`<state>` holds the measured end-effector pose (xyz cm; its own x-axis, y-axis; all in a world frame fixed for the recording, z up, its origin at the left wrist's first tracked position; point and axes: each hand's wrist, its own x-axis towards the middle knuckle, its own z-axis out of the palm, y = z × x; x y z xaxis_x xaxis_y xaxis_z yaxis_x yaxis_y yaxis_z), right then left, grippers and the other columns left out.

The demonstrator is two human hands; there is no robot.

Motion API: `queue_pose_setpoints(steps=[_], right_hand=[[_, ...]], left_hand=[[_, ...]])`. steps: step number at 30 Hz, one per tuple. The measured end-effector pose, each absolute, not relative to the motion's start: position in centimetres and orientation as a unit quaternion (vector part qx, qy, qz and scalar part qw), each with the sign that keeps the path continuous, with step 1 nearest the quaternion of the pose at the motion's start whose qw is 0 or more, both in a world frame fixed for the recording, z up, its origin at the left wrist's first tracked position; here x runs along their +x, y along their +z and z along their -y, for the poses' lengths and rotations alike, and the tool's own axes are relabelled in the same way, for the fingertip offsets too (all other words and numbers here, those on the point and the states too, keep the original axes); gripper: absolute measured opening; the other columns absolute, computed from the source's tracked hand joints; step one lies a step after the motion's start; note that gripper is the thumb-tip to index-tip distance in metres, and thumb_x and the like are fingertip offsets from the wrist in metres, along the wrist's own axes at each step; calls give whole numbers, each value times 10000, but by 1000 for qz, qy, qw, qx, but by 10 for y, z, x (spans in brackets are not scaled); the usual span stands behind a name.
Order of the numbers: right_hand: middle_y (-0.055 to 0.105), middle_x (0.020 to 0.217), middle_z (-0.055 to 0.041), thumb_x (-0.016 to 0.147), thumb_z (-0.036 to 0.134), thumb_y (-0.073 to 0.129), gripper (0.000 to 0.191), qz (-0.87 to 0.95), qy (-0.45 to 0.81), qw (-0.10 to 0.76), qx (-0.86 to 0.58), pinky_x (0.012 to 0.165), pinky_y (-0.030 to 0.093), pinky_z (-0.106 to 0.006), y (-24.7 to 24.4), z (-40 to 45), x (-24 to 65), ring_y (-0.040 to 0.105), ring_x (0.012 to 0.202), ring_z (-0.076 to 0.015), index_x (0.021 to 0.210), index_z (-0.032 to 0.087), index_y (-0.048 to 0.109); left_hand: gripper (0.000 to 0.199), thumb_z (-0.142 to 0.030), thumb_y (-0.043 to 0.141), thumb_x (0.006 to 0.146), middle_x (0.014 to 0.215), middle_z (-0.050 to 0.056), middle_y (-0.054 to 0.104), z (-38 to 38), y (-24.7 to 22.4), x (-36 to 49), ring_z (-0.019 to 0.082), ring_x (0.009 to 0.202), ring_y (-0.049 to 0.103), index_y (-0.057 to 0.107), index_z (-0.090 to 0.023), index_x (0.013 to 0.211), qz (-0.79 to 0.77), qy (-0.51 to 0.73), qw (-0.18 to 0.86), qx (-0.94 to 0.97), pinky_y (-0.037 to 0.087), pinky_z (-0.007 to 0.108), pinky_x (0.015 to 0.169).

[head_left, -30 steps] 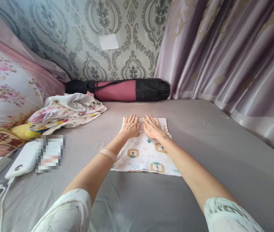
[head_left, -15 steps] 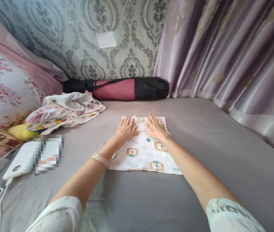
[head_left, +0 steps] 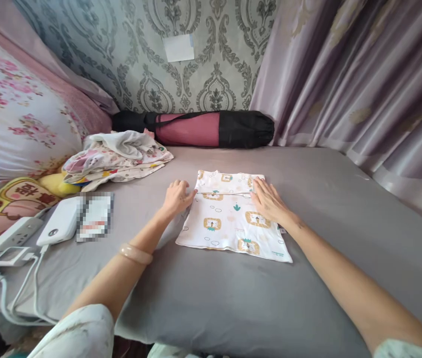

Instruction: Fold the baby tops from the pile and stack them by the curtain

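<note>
Half a second ago both my hands lay flat on the far end of the lion-print cloth (head_left: 229, 233); now they have parted towards its two sides. My left grip (head_left: 175, 200) has slid off the left part and rests on the grey bed (head_left: 330, 214) just beside the edge, fingers bent and thumb pointing to the fabric; whether it pinches that edge I cannot tell. My right grip (head_left: 270, 204) has moved out to the right end of the doubled-over strip (head_left: 218, 183), palm down, fingers extended, pressing rather than grasping anything. With my hands apart, the whole middle of that strip shows, and it lies nearly flat without being covered, so I judge the turn-over is holding, though its far left corner looks a little uneven. The rest of the cloth spreads towards me in one panel, its near edge slightly wavy, in the middle of the bed. My view has shifted too, bringing the bed's near edge into sight; the crumpled clothes (head_left: 121, 156) over to the left look unmoved, well apart from my work.
</note>
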<state>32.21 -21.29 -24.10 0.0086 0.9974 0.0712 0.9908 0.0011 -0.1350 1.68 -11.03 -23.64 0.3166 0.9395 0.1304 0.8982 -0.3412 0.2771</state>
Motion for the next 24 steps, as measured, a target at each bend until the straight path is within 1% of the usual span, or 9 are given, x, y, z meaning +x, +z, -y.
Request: queue_pose_setpoints(steps=[2,4,8,11,14,17,19,21,24], right_hand=[[175,1618,-99,989,423,159,648,730,22,64,-680,1214,113,-439,-247,234,324,131,1491,-224,1550,104,212],[188,1616,-89,988,436,163,645,741,26,56,-668,1213,123,-454,-254,249,323,139,1489,-225,1556,133,206],[197,1612,-92,992,422,144,635,739,26,50,-671,1210,132,-472,-261,257,318,145,1488,-220,1553,135,224],[180,1615,-101,994,416,146,629,734,28,46,-677,1207,138,-477,-259,260,316,135,1490,-225,1541,126,260],[173,1617,-105,996,411,158,615,730,33,47,-681,1201,156,-483,-257,268,315,133,1490,-236,1534,140,282],[161,1621,-108,1001,412,166,611,727,42,50,-683,1199,159,-483,-256,278,314,123,1491,-235,1534,136,275],[149,1624,-105,1003,413,172,608,728,52,48,-682,1201,148,-482,-255,284,313,117,1492,-233,1533,134,274],[146,1626,-98,1003,415,183,601,727,63,45,-682,1202,140,-477,-254,287,312,119,1492,-233,1530,143,283],[150,1627,-86,1005,416,189,593,724,73,47,-684,1202,140,-476,-250,290,311,122,1492,-234,1534,164,279]], left_hand=[[342,-471,536,862,980,118,681,119,-233,4,267,993,615,684,-169,929,-589,122,118,790,466,363,906],[307,-459,564,835,886,95,686,127,-231,2,247,922,622,685,-178,806,-591,114,165,782,473,331,834],[201,-374,619,784,803,62,683,137,-230,17,229,886,612,670,-186,732,-601,125,193,765,452,300,765],[124,-283,613,754,720,43,662,141,-228,29,208,804,608,639,-188,677,-623,127,213,742,430,278,685],[90,-257,575,749,722,38,653,144,-226,34,188,748,598,619,-192,705,-637,148,216,725,400,263,621],[97,-251,582,725,785,45,659,144,-225,34,180,751,595,620,-187,788,-646,172,228,707,395,250,608],[220,-252,608,703,787,35,647,142,-226,34,165,707,588,625,-175,909,-649,190,275,683,393,238,578],[369,-279,619,710,728,0,611,140,-227,32,138,606,556,607,-176,1064,-637,218,347,653,376,225,530],[411,-333,602,737,620,-41,533,138,-231,28,108,493,478,628,-189,1122,-606,254,431,619,341,214,481]])
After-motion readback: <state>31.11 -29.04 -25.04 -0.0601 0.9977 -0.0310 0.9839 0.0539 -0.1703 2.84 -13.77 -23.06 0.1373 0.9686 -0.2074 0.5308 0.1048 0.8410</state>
